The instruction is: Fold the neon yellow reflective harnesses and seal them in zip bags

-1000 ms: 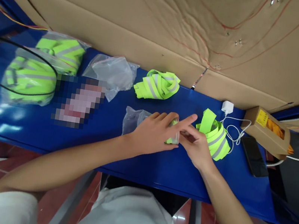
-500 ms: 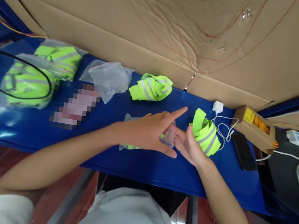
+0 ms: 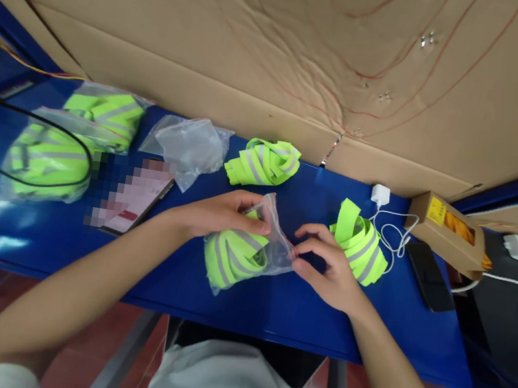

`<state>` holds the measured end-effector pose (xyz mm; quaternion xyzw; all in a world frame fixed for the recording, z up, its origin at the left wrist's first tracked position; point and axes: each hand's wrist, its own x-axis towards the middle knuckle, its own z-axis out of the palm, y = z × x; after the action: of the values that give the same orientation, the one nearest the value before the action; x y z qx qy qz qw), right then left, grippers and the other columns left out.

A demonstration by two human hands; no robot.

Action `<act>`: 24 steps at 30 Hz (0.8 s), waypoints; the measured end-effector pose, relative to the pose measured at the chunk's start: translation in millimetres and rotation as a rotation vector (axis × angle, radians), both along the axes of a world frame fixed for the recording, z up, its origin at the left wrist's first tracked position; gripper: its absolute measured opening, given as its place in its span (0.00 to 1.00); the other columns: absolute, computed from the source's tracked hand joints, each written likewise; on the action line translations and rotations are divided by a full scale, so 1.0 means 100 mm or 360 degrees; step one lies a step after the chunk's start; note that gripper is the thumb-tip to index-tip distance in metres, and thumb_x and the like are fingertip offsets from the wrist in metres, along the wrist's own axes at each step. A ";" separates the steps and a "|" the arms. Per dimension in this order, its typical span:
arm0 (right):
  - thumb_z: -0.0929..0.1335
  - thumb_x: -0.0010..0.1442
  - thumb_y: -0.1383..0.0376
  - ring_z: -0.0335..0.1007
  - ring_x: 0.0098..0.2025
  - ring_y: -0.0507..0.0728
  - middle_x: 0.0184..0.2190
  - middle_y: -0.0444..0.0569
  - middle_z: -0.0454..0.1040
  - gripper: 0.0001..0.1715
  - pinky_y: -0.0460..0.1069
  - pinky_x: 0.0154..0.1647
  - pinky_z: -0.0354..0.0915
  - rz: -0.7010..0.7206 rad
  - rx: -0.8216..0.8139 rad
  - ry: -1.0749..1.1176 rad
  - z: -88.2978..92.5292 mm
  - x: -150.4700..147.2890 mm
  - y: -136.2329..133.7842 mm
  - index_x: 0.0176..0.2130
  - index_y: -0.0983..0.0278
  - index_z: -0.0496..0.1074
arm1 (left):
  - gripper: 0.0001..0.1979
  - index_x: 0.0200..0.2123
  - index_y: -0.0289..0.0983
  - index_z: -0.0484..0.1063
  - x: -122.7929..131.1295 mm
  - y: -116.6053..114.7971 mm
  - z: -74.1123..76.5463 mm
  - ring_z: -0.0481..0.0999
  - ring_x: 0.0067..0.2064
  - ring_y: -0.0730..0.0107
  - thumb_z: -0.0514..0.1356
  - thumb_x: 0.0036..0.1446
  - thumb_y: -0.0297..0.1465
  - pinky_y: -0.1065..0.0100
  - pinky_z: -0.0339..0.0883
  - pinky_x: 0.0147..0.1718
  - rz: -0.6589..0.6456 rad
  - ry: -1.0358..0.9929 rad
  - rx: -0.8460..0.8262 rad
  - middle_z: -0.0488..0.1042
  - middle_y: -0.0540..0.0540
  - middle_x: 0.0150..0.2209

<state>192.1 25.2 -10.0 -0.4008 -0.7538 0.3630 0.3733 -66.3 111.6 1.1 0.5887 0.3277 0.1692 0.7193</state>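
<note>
Head view, both hands [image 3: 217, 213] [image 3: 336, 283] pinching a clear bag [image 3: 281, 254] around neon strap [image 3: 229, 260], yellow label [image 3: 437, 213] on cardboard box [image 3: 452, 247], print illegible

Left forearm [image 3: 104, 268] and right forearm [image 3: 399, 367] angle inward, left fingers [image 3: 251, 224] pinched, right fingers [image 3: 323, 249] bent

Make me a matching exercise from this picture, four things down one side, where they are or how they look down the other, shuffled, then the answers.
1. Left hand
2. Black phone
3. Cardboard box
4. White adapter

A. Bears a yellow label
B. Toward the back of the blue table, near the cardboard wall
C. Holding a clear bag with a neon bundle inside
D. Lying flat, screen dark

Pairs: 1-C, 2-D, 3-A, 4-B
</note>
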 end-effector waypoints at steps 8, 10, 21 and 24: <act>0.75 0.64 0.66 0.74 0.41 0.54 0.41 0.48 0.77 0.05 0.49 0.42 0.69 -0.0035 -0.0330 0.0384 -0.08 0.07 0.04 0.39 0.60 0.75 | 0.21 0.41 0.34 0.79 -0.03 -0.06 0.01 0.82 0.44 0.64 0.65 0.62 0.48 0.68 0.74 0.45 0.0031 -0.0205 -0.0091 0.83 0.44 0.39; 0.75 0.64 0.67 0.73 0.40 0.52 0.40 0.46 0.77 0.07 0.47 0.40 0.68 -0.0058 -0.0495 0.0563 -0.08 0.09 0.04 0.40 0.59 0.73 | 0.18 0.43 0.35 0.78 0.01 -0.08 0.00 0.82 0.42 0.65 0.68 0.61 0.45 0.69 0.74 0.43 0.0205 -0.0192 0.0022 0.83 0.45 0.39; 0.72 0.67 0.53 0.70 0.31 0.50 0.30 0.45 0.76 0.15 0.45 0.32 0.66 -0.0345 -0.0802 0.0366 -0.10 0.13 0.11 0.37 0.62 0.77 | 0.22 0.46 0.36 0.78 0.17 -0.16 -0.05 0.83 0.45 0.63 0.60 0.67 0.49 0.68 0.74 0.46 0.0661 -0.0208 0.0127 0.84 0.43 0.45; 0.73 0.66 0.53 0.69 0.29 0.50 0.28 0.45 0.76 0.17 0.46 0.30 0.63 -0.0388 -0.0705 0.0303 -0.09 0.14 0.10 0.32 0.63 0.75 | 0.20 0.45 0.35 0.79 0.20 -0.16 -0.08 0.83 0.47 0.62 0.62 0.66 0.47 0.68 0.74 0.48 0.0758 -0.0232 0.0107 0.84 0.43 0.45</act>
<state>206.5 35.2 -19.4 -0.5246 -0.5636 0.5076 0.3866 -46.4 95.4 -6.5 0.5046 0.3986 0.3867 0.6610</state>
